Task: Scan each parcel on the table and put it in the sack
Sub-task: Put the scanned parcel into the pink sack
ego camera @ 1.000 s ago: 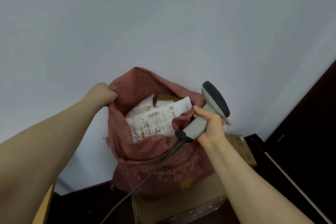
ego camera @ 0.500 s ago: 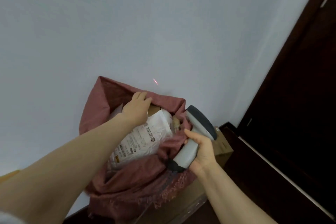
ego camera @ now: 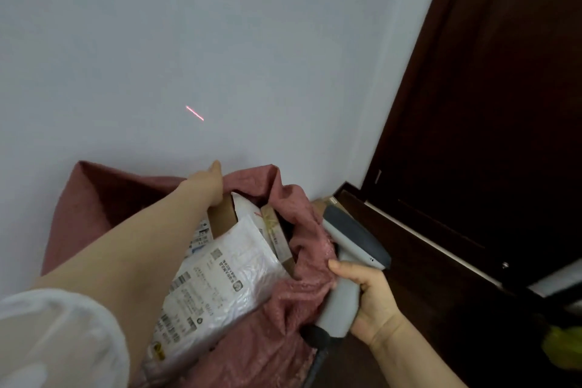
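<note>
Head view: the left hand reaches over the white parcel to the far rim of the sack. Its fingers are hidden there, so I cannot tell if they grip. The parcel lies on top inside the sack, beside a box. At the sack's right side, the right hand closes its fingers around the scanner, whose red line falls on the wall above the sack. It seems best to press the parcel deeper and keep the mouth wide.

Sack mouth packed with parcels, left arm across it, scanner against right rim.
</note>
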Available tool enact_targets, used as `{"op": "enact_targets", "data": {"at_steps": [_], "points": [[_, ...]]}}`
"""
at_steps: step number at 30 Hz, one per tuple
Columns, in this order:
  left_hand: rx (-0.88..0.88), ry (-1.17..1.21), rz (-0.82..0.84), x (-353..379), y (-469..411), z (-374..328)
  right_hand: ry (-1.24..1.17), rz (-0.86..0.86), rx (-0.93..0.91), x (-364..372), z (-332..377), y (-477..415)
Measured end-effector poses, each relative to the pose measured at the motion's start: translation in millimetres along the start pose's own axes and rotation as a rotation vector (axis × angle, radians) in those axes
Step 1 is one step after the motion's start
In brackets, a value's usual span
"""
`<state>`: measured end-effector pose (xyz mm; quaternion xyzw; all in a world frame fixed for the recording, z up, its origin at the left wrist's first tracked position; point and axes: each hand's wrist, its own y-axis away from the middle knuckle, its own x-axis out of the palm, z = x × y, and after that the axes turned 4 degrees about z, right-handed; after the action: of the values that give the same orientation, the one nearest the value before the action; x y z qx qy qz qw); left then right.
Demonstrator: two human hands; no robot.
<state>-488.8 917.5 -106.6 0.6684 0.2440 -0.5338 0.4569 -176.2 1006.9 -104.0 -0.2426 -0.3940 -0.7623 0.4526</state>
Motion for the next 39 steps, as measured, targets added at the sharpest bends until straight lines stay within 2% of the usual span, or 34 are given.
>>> {"op": "enact_targets", "data": {"at_steps": [2,3,8,11,13,19,24,29,33,39], "points": [[0.011,0.054,-0.025,-3.0,-6.9,-4.5,-0.004,-0.042,-0.001,0.7,-3.3,-5.7],[0.012,0.133,-0.09,-9.5,-11.4,-6.0,-0.009,-0.063,-0.003,1.4,-4.6,-8.4],[-0.224,0.902,-0.421,-63.8,-28.8,8.0,-0.008,-0.107,-0.027,7.4,-11.4,-20.8],[-0.224,1.084,-0.416,-58.5,-32.7,21.3,0.008,-0.178,-0.035,8.3,-16.5,-28.1],[-0.191,1.07,-0.381,-49.9,-28.0,21.8,0.0,-0.21,-0.045,9.6,-19.5,-31.1],[-0.035,0.815,-0.376,-54.9,31.3,12.3,-0.028,-0.253,-0.036,17.4,-19.5,-23.0],[0.036,0.661,-0.428,-48.2,93.4,15.8,0.003,-0.203,-0.033,19.9,-23.4,-5.3],[-0.061,0.596,-0.476,-28.1,165.0,40.4,0.027,-0.21,-0.024,9.1,-28.9,33.8],[-0.176,0.573,-0.54,2.0,242.0,51.1,0.03,-0.12,0.033,-4.0,-44.7,77.9],[-0.275,0.595,-0.438,65.3,376.2,58.7,0.103,-0.057,0.182,-16.8,-106.8,142.9]]}}
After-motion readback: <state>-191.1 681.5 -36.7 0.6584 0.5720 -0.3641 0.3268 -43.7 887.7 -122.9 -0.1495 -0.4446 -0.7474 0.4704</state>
